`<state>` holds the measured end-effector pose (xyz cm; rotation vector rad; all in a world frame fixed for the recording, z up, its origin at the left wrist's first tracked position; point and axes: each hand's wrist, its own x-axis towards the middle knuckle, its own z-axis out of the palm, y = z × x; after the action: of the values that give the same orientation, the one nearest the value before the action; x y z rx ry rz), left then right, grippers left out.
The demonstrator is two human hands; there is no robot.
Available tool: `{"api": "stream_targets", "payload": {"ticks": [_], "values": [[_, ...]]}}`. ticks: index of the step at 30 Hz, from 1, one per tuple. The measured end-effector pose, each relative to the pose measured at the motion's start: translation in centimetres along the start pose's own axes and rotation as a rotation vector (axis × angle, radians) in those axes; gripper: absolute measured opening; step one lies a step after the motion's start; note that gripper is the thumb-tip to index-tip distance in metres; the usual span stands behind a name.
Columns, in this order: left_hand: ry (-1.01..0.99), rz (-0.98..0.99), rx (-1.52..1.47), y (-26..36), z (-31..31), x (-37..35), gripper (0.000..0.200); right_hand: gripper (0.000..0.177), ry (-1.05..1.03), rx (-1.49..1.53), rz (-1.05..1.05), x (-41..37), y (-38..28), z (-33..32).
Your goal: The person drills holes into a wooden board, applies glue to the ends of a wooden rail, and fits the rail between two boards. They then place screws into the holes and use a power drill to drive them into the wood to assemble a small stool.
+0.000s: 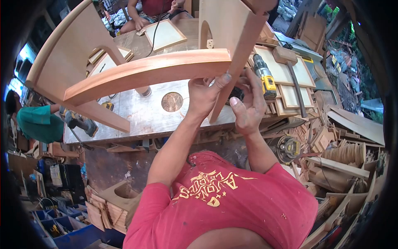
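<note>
A bare wooden frame stands on the workbench [137, 112]: a curved rail [145, 72] joins a rounded side panel [62, 54] to an upright panel [232, 45]. My left hand [203, 93] grips the upright panel's lower edge just under the end of the rail, with the thumb pressed on the board. My right hand [248, 106] is right beside it, fingers closed round a small dark object [237, 93] held against the same panel. I cannot tell what the object is.
A yellow cordless drill [265, 76] lies on framed panels [290, 83] to the right. The bench has a round insert [172, 101] and a power tool [81, 122] at its left edge. A person in green [39, 122] bends at left; another person [153, 10] sits beyond. Offcuts and a circular saw [288, 147] fill the right.
</note>
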<state>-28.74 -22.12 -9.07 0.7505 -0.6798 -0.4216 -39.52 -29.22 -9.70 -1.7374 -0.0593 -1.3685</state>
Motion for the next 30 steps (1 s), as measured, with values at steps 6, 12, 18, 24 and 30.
{"api": "stream_targets", "payload": {"ticks": [6,12,18,24,30], "values": [[0.02,0.021,0.12,-0.8,-0.8,0.0,0.039,0.038,0.098,-0.239,0.518,-4.5,6.2,-3.7],[-0.019,0.022,0.169,-0.8,-0.6,-0.2,0.046,0.028,-0.211,-0.783,0.484,-7.2,15.9,-6.6],[0.004,0.016,0.084,-1.5,-1.6,0.0,0.048,0.024,-0.483,-1.065,0.587,-4.0,19.3,-4.5],[0.051,0.036,0.091,-1.2,-0.7,-0.1,0.055,0.026,-0.479,-0.982,0.699,-2.7,22.7,-4.1],[0.03,0.031,0.085,-1.2,-0.8,-0.2,0.051,0.024,-0.47,-0.956,0.816,-1.7,23.0,-3.7]]}}
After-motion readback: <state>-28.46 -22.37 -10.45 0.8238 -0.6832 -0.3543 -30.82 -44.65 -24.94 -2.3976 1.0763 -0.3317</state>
